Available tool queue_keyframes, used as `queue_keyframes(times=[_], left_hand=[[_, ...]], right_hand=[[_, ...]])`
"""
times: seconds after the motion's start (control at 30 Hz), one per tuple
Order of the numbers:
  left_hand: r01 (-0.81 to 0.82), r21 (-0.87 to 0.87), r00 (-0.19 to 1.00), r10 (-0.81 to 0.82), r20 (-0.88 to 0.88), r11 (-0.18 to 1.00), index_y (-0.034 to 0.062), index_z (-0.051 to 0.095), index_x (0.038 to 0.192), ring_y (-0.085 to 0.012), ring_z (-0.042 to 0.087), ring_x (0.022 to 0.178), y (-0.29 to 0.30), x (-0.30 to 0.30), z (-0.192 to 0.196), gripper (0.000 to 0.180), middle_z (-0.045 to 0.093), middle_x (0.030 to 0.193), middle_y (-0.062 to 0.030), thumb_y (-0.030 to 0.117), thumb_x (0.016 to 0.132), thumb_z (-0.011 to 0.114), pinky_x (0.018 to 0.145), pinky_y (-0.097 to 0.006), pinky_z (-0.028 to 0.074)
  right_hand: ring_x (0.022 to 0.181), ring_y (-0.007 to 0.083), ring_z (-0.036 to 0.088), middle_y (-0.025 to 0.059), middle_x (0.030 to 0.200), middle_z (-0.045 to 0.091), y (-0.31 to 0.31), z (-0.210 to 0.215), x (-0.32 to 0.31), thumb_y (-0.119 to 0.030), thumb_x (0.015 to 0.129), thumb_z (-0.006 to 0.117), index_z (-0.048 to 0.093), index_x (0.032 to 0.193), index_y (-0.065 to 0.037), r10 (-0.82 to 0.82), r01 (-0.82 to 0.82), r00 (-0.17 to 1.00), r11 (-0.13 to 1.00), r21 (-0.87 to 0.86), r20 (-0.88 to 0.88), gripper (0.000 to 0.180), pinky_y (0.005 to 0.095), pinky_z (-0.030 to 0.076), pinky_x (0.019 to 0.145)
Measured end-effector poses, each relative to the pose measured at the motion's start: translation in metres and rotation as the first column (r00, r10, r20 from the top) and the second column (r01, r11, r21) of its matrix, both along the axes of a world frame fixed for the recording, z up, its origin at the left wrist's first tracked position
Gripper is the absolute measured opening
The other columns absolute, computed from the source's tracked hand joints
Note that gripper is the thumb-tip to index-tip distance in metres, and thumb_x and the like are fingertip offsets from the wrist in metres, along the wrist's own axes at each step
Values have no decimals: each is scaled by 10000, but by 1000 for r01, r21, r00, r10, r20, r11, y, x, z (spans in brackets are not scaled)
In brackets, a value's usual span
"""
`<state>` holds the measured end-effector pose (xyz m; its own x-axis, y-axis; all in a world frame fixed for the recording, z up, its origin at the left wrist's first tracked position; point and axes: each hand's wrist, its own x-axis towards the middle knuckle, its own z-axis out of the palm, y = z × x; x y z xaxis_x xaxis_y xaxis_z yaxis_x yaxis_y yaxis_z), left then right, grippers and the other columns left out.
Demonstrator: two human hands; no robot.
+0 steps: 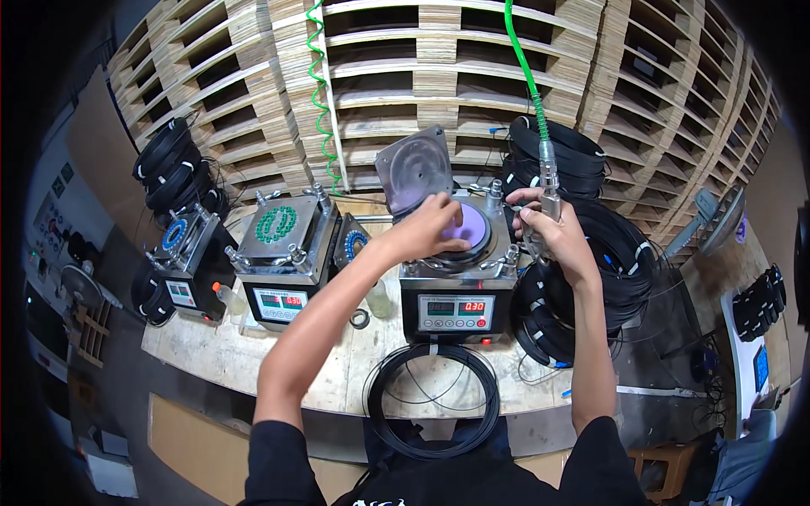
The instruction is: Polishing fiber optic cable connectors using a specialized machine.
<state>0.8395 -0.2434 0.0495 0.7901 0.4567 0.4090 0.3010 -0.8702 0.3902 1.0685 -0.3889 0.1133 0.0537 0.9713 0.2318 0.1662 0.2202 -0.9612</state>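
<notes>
My left hand (434, 229) reaches over the middle machine (456, 308), a metal press-like box with a digital panel. Its thumb and fingers are apart and rest on the purple disc (471, 226), covering the disc's left part. Behind the disc a square, hazy lid (415, 169) stands tilted up. To the right, my right hand (553, 232) is closed round an air blow gun (550, 202), held upright beside the disc. A green hose (525, 72) runs up from the gun. Its lower end is partly hidden by my fingers.
A coil of black cable (432, 447) overhangs the bench's front edge. Larger cable coils (620, 261) crowd the right. Another machine (274, 228) with a ring of green pieces stands left, beside a smaller one (175, 236) with blue pieces. A small bottle (380, 302) stands between machines. Stacked wooden pallets (396, 67) rise behind.
</notes>
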Motion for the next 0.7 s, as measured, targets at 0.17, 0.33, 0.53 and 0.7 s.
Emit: queue_keyframes(times=[0.17, 0.33, 0.53, 0.7], left_hand=[[105, 150, 922, -39, -386, 983, 1, 516, 1136, -389, 495, 1150, 20, 14, -4, 635, 520, 1132, -200, 563, 890, 680, 941, -483, 464], [305, 616, 911, -35, -410, 726, 59, 515, 1179, -269, 541, 1163, -5, 20, -2, 340, 527, 1201, -114, 287, 939, 592, 920, -429, 470], [337, 752, 898, 45, -437, 567, 155, 506, 1255, -271, 613, 1100, -11, 18, 27, 357, 590, 1203, -106, 264, 930, 603, 848, -412, 526], [-106, 295, 958, 177, -224, 950, 160, 418, 1442, -452, 679, 850, -23, -2, 33, 462, 658, 1143, -245, 229, 1010, 565, 673, -541, 566]], right_hand=[[770, 90, 591, 17, 819, 624, -10, -7, 10, -119, 949, 569, 687, 1156, -24, -48, 45, 998, 997, 66, 37, 257, 256, 486, 745], [772, 83, 584, 9, 808, 623, -19, -10, 15, -130, 939, 576, 690, 1152, -30, -41, 40, 999, 998, 40, 6, 262, 250, 477, 739], [765, 82, 582, 8, 803, 625, -24, -9, 19, -111, 947, 564, 694, 1150, -36, -64, 63, 998, 997, 42, 4, 252, 244, 471, 723], [783, 93, 606, 25, 852, 638, -19, -19, 13, -142, 946, 583, 657, 1189, -27, 19, -15, 996, 999, 43, -89, 279, 264, 499, 744]])
